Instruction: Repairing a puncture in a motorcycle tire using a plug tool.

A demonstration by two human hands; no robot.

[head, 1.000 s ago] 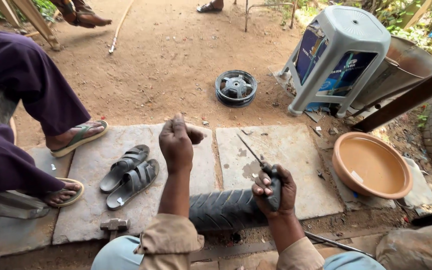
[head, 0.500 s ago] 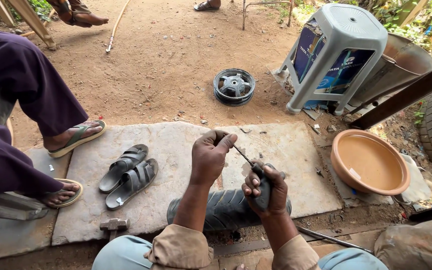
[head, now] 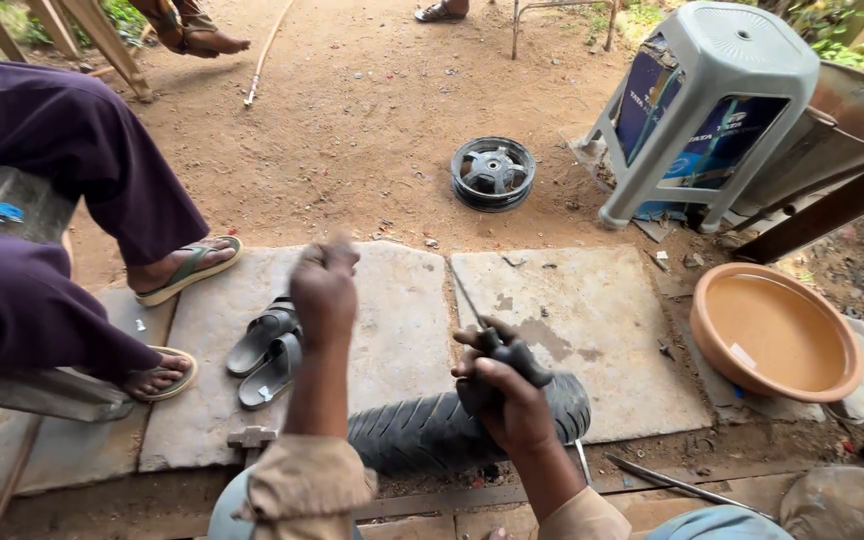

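Black tyre lies on the stone slab, a pointed tool held over it.
The right hand has its fingers clamped on the tool's dark handle; the left hand is raised, fingers curled together in a fist. Grey sandals lie left, a wheel rim beyond.

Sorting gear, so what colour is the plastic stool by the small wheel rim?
Pale grey plastic stool, clearest in the head view.

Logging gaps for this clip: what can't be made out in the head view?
- Left hand: motion-blurred, so whatever it pinches can't be told.
- Tool handle: covered by the right hand.
- Tyre: its middle is behind both forearms.
- Basin contents: too murky to tell.
- Seated person: cut off by the left edge.
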